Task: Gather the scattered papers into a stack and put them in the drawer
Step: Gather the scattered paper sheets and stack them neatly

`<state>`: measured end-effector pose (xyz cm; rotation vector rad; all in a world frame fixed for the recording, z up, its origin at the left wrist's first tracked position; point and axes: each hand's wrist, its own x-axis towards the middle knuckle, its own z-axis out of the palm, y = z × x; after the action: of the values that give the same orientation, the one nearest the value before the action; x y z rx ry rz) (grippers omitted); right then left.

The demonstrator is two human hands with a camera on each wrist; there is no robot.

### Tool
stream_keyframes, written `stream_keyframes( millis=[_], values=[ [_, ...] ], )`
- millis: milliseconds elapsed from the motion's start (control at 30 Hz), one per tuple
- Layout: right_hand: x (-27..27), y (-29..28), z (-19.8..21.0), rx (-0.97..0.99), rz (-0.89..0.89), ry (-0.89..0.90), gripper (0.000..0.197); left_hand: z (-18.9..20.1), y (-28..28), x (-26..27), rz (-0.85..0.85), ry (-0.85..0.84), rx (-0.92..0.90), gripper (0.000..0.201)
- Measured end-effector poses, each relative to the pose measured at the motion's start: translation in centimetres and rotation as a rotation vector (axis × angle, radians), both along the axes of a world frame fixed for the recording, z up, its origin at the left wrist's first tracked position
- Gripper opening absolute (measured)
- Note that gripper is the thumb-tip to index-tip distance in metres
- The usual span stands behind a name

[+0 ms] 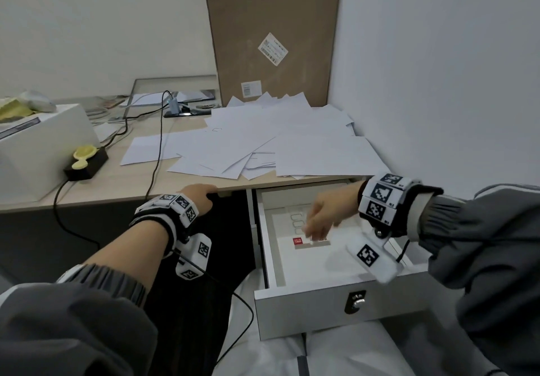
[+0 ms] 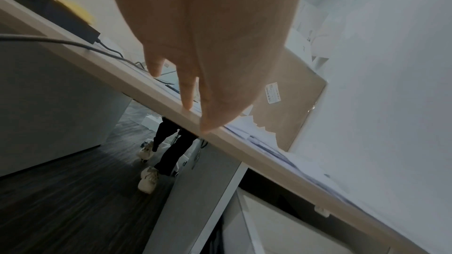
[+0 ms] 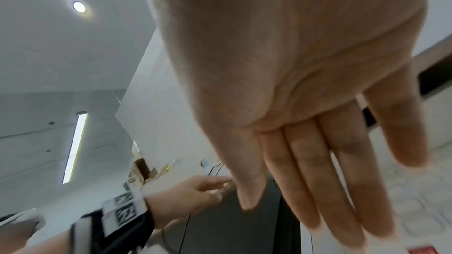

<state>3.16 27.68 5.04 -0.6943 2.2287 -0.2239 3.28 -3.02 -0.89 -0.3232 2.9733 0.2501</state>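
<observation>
Drawer [image 1: 306, 302] stood open below desk [image 1: 117, 182] | right hand [image 1: 324, 214] over it, fingers straight, together | left hand [image 1: 198, 197] flat on desk edge | papers [image 1: 263, 141] on desk: light, floppy, slippery; likely grip stack edges

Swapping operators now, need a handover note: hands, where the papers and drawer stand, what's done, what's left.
Left hand: open, fingers resting on the front edge of the desk, holding nothing.
Right hand: open, fingers straight, over the inside of the drawer, holding nothing.
Papers: loose and overlapping on the desk in front of the cardboard box, none gathered yet.
Done: drawer is pulled open; a white sheet with a red label lies in it.
Left: gather the papers into a stack and put it in the drawer.
</observation>
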Motion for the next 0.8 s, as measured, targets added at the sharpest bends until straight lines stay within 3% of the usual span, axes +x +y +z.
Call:
stream_keyframes(
  millis=[100,233,367,500,600,667,800],
  values=[
    [-4.3,-0.2,0.8,-0.127,-0.084,0.251,0.028,1.0,-0.4,-1.7,0.072,0.109,0.068,0.042],
    [-11.2,-0.1,0.2,-0.082,-0.289,0.532,0.045,1.9,-2.0,-4.9,0.204,0.183,0.129,0.044],
    [-16.0,1.2,-1.7,0.048,-0.542,0.490,0.062,1.8,-4.3,-7.8,0.323,0.045,0.085,0.063],
    [-18.7,0.7,-4.1,0.110,-0.601,0.455,0.071,1.3,-6.6,-10.7,0.376,-0.040,0.069,0.065],
    [-21.5,-0.4,-5.9,0.128,-0.519,0.502,0.090,0.2,-7.4,-12.9,0.399,-0.095,0.054,0.064],
    [-22.5,-1.6,-5.9,0.141,-0.437,0.492,0.100,-0.4,-7.2,-14.1,0.338,-0.124,0.025,0.051],
    [-23.4,-4.5,-4.0,0.146,-0.327,0.426,0.078,0.1,-5.5,-15.8,0.296,-0.151,0.009,0.050]
  ],
)
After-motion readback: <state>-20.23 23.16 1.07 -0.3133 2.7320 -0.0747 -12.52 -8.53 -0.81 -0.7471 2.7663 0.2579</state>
